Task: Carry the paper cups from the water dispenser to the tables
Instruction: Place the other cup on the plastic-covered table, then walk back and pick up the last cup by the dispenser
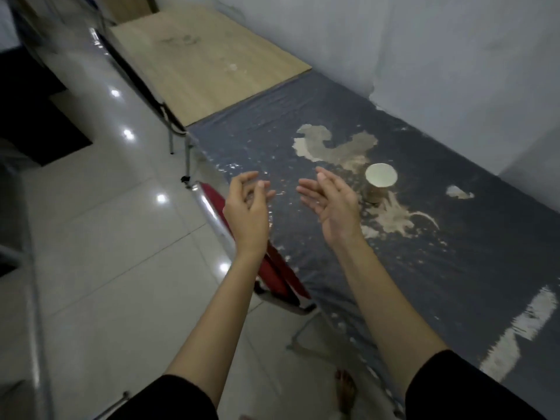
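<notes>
Paper cup (380,181) upright on table (454,268); hands empty

Dim indoor room. Pale grey wall (424,40) runs along the far side, beyond the fingers, its paint cracked and flaking near the lower edge. Bench (454,283) with dark, worn covering stands against the wall, below and right of the fingers; covering peeled in patches, lighter surface exposed. Second bench (197,65), light wood top, butts against its end, further out past the fingers, on metal legs. Glossy light floor tiles (106,237) left of the fingers, bright spots of overhead light reflected in a row. Red-seated chair (281,274) with metal frame tucked at the dark bench's edge.
</notes>
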